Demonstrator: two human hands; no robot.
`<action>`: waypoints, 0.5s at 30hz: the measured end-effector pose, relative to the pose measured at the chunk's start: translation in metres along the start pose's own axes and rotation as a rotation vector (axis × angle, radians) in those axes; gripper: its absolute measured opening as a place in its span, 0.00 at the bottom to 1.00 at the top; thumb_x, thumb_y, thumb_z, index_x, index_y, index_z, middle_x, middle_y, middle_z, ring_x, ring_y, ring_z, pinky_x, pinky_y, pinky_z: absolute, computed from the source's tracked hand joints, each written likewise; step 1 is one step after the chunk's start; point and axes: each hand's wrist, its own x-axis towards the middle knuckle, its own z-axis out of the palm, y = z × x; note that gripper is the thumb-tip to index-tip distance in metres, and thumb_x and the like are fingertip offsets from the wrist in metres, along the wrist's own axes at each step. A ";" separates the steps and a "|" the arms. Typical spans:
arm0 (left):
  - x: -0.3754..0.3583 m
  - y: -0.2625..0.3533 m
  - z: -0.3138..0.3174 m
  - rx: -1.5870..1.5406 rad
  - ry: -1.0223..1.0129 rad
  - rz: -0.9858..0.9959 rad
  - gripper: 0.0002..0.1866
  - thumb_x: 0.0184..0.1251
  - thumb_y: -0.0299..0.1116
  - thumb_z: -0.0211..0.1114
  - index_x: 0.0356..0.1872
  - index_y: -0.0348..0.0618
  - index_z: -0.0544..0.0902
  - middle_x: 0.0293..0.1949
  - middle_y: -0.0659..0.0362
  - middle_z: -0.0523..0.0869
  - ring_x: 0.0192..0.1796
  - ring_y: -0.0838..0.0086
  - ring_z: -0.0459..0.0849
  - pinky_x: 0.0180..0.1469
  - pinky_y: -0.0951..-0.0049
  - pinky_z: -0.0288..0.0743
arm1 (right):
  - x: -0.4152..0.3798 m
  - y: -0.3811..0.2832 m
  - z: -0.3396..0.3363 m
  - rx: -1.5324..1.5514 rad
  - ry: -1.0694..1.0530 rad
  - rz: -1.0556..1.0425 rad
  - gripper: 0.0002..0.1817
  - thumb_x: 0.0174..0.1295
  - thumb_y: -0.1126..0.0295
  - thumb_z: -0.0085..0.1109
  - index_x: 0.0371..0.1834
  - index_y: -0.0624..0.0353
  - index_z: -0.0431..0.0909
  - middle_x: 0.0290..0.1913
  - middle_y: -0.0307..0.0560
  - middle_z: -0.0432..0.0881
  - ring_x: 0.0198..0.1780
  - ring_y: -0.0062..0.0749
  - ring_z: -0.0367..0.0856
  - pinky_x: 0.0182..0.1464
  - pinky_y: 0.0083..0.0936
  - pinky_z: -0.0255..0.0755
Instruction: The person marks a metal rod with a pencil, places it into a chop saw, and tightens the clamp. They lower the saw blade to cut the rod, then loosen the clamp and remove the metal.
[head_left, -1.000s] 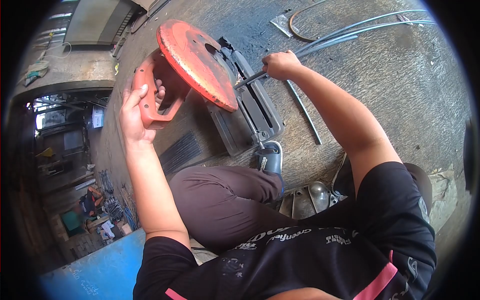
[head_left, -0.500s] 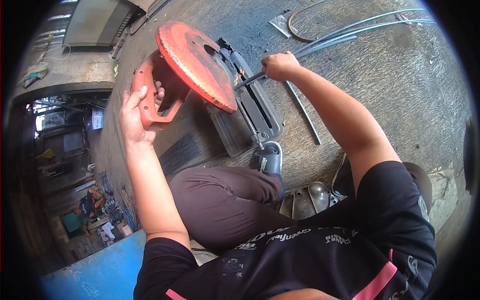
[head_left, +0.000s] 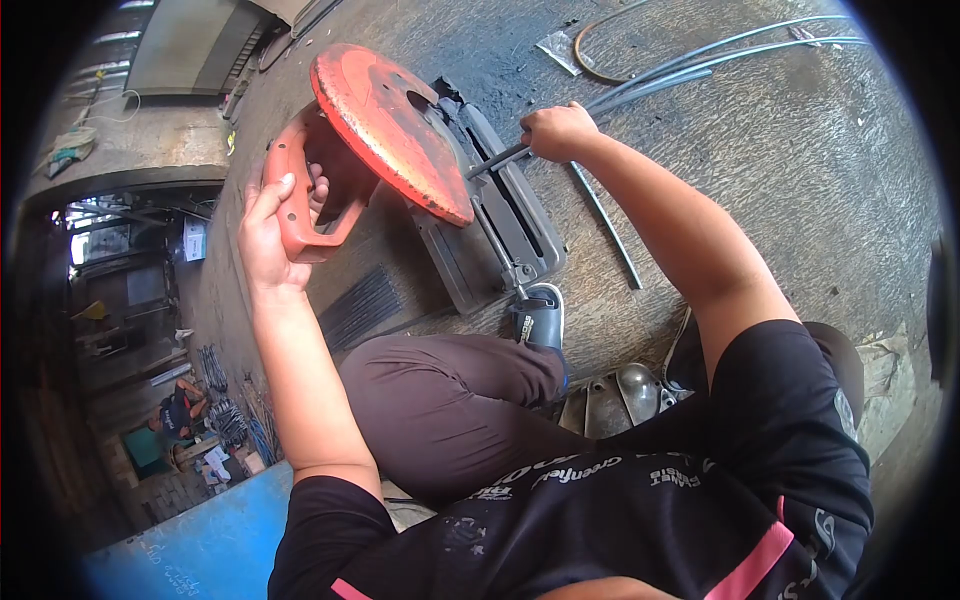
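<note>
My left hand (head_left: pixel 270 222) is wrapped round the red handle (head_left: pixel 293 195) of a cut-off saw, whose worn red round guard (head_left: pixel 390 125) tilts over a grey metal base (head_left: pixel 520 215). On the other side of the guard, my right hand (head_left: pixel 560 132) grips a thin grey metal rod (head_left: pixel 497 161) that lies across the base, its near end beside the guard's edge. The blade is hidden under the guard. No sparks show there.
Long metal rods (head_left: pixel 740 57) and a brown hoop (head_left: pixel 590 62) lie on the floor at the upper right. A loose rod (head_left: pixel 607 225) lies right of the base, dark short rods (head_left: pixel 362 305) left of it. Another person (head_left: pixel 178 410) is at the far lower left.
The small orange sparks between the guard and the rod are gone. Both hands keep their grips in nearly the same places.
</note>
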 end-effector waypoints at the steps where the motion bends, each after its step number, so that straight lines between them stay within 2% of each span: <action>1: 0.000 0.000 0.000 0.001 0.000 0.000 0.26 0.64 0.24 0.55 0.64 0.34 0.63 0.53 0.44 0.74 0.51 0.62 0.80 0.52 0.66 0.79 | 0.000 0.000 0.000 0.001 -0.004 0.000 0.18 0.64 0.56 0.48 0.51 0.45 0.81 0.51 0.42 0.84 0.57 0.36 0.79 0.61 0.42 0.62; 7: 0.002 -0.001 -0.004 0.009 -0.016 -0.015 0.25 0.64 0.25 0.55 0.63 0.35 0.63 0.53 0.44 0.75 0.51 0.62 0.80 0.52 0.66 0.79 | 0.002 0.001 0.004 0.004 0.004 0.004 0.17 0.63 0.57 0.48 0.50 0.45 0.81 0.52 0.42 0.84 0.58 0.36 0.79 0.63 0.43 0.60; 9: 0.003 -0.001 -0.004 0.034 0.002 -0.021 0.26 0.64 0.26 0.54 0.65 0.34 0.65 0.51 0.44 0.78 0.47 0.63 0.82 0.53 0.68 0.79 | 0.001 0.001 0.003 0.000 -0.009 0.001 0.17 0.63 0.57 0.48 0.50 0.45 0.81 0.52 0.42 0.84 0.58 0.36 0.79 0.64 0.43 0.60; 15: 0.000 0.001 0.001 0.028 0.006 -0.001 0.25 0.64 0.26 0.55 0.63 0.35 0.64 0.50 0.44 0.77 0.47 0.62 0.81 0.50 0.67 0.80 | 0.002 0.000 0.000 -0.004 0.013 -0.011 0.17 0.63 0.57 0.47 0.48 0.45 0.82 0.51 0.43 0.84 0.57 0.36 0.80 0.64 0.43 0.60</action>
